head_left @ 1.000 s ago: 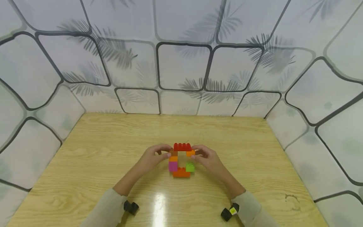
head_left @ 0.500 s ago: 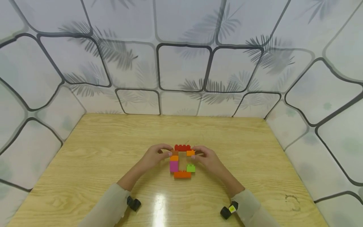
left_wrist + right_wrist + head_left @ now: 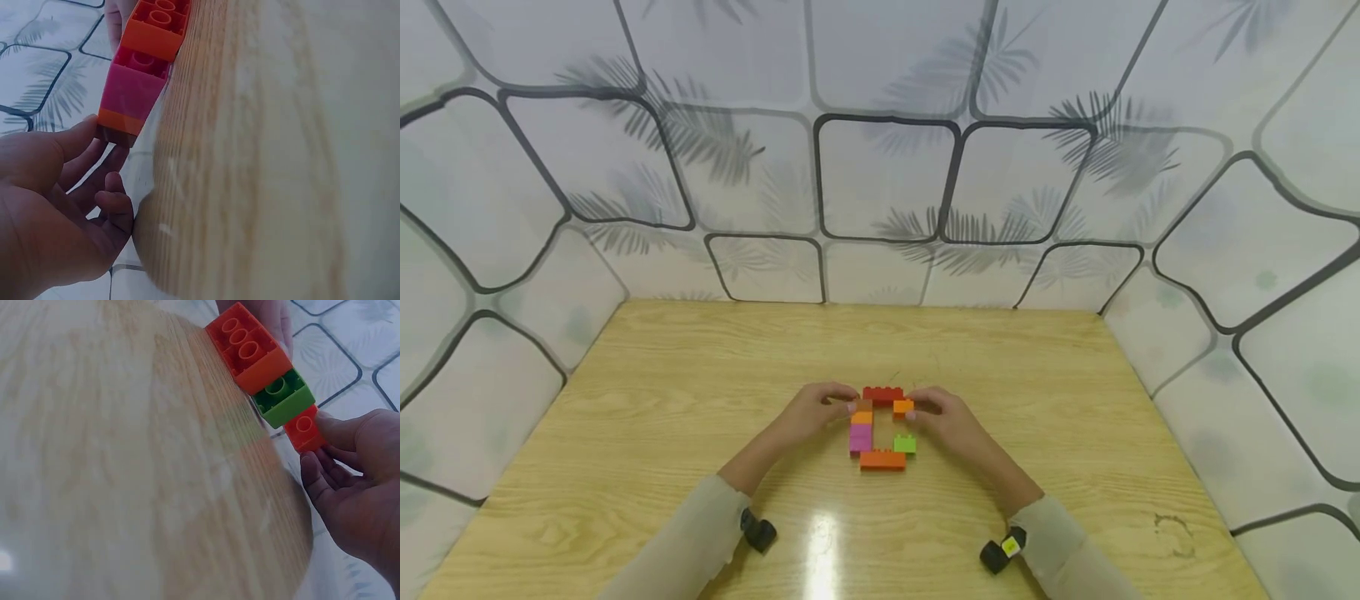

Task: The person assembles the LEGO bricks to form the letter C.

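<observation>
Toy building bricks form a ring between the two hands in the head view. Far side is a long red brick (image 3: 883,395); near side, a long orange brick (image 3: 882,461). The left side stacks a brown brick (image 3: 862,405), a thin orange brick (image 3: 862,418) and magenta bricks (image 3: 861,438). On the right, a gap separates a small orange brick (image 3: 903,408) from a green brick (image 3: 905,444). My left hand (image 3: 808,414) pinches the brown brick between thumb and fingers. My right hand (image 3: 949,419) pinches the small orange brick. Hollow undersides show in both wrist views.
The wooden table (image 3: 700,367) extends around the hands. Patterned wall panels (image 3: 887,175) enclose its back and sides. Black wrist cameras sit by the left sleeve (image 3: 696,533) and right sleeve (image 3: 1063,537).
The brick ring has tilted slightly; its red side sits a little lower in the head view and the green brick's studs now show. Both hands keep their pinch, the left arm shifting slightly right.
</observation>
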Available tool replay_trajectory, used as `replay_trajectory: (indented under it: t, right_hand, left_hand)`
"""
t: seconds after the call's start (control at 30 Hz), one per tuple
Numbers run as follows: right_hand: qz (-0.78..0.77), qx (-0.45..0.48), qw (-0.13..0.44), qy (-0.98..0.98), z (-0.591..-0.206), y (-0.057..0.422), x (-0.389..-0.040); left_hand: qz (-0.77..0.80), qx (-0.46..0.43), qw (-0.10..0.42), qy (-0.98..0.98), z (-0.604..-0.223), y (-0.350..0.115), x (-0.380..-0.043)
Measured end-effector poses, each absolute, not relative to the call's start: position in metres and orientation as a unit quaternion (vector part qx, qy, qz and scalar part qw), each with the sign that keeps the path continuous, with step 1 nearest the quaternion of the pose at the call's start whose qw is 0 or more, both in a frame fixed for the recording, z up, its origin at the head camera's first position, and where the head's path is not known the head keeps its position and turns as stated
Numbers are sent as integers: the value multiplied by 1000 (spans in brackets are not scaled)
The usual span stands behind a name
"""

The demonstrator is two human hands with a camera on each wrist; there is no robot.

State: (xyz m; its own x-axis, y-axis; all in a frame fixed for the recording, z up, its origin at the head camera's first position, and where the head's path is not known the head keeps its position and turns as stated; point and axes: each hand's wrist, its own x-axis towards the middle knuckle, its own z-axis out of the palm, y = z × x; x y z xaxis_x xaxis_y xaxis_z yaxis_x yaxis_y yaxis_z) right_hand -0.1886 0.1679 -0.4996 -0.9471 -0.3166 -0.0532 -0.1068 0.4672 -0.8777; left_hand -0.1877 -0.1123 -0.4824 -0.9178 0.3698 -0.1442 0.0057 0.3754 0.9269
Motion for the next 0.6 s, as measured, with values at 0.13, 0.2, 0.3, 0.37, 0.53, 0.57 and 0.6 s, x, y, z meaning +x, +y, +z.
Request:
replay_trajectory:
  t: [0.13,0.2,0.3,0.37,0.53,0.57,0.6]
  right_hand:
    - [-499,-113,109,852,-499,165,-189]
    - [-501,-110,107,852,-500,165,-189]
    - [-507,-106,106,849,-501,165,-189]
    - [-509,-105,107,848,-502,166,-189]
    - [-494,-94,82,861,-495,174,-187]
    - [-488,-93,71,865,-493,176,-187]
    - [-480,-92,59,870,-491,179,-187]
  left_hand:
    - [542,120,166,815,-484,-113,-189]
    - [541,121,164,816,-485,-112,-190]
    - [539,122,161,817,-485,-112,-190]
    - [539,124,159,818,-486,-112,-191]
    - [523,125,134,832,-481,-119,-189]
    - [514,123,124,840,-479,-122,-188]
    - [503,123,113,848,-476,-125,-186]
